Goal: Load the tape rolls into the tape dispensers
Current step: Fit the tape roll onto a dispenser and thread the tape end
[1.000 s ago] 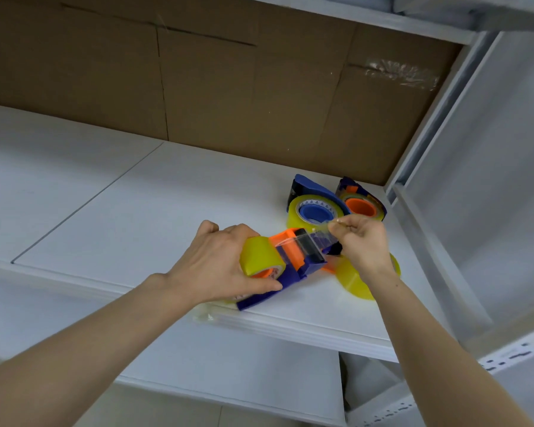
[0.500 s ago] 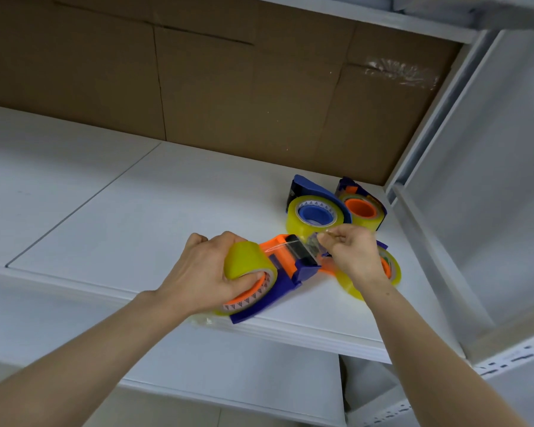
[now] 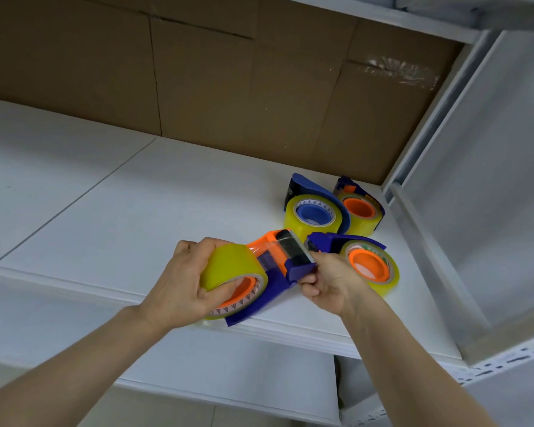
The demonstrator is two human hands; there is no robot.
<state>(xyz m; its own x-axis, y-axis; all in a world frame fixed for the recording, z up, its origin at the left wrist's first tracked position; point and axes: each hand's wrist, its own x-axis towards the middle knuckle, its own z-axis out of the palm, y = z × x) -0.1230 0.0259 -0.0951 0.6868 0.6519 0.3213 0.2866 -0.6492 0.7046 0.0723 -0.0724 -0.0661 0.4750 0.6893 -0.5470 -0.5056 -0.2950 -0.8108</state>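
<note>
A blue and orange tape dispenser lies at the shelf's front edge with a yellow tape roll seated on its orange hub. My left hand grips that roll from the left, thumb on the hub. A clear strip of tape runs from the roll over the orange guide to the cutter end. My right hand pinches the cutter end of the dispenser, where the tape strip ends. Three other loaded dispensers lie behind: one with an orange hub just right of my right hand, one with a blue hub, and one at the back.
The white shelf has a seam on its left part and a brown cardboard back wall. A white metal upright bounds the right side. A second shelf runs overhead and a lower one sits below the front edge.
My right hand has come down from above the guide to the cutter end, drawing the tape strip over the guide. The dispenser has tipped so the roll's side faces me.
</note>
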